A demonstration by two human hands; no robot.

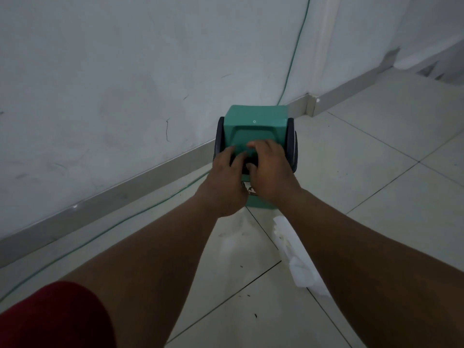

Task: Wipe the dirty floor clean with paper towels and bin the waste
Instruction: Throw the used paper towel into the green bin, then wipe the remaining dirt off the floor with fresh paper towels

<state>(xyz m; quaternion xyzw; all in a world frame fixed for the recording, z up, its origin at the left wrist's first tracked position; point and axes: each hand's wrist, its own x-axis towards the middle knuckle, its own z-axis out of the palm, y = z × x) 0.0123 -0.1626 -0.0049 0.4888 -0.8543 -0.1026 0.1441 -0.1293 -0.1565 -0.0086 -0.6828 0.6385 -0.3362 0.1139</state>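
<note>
A green bin [253,116] with a swing lid and dark side trim stands on the floor against the wall. Both my hands are at its front flap. My left hand [226,177] presses the flap inward with its fingers laid on it, showing a dark gap. My right hand [271,169] is beside it with fingers curled at the same opening; anything inside them is hidden. A crumpled white paper towel [298,262] lies on the floor tiles below my right forearm. Small dark specks [255,315] dot the pale tiles [376,172] near me.
A green cable [291,71] runs down the grey-white wall and along the skirting board [100,202] to the left. The wall turns a corner at the right rear. My red-clothed knee [50,320] fills the bottom left.
</note>
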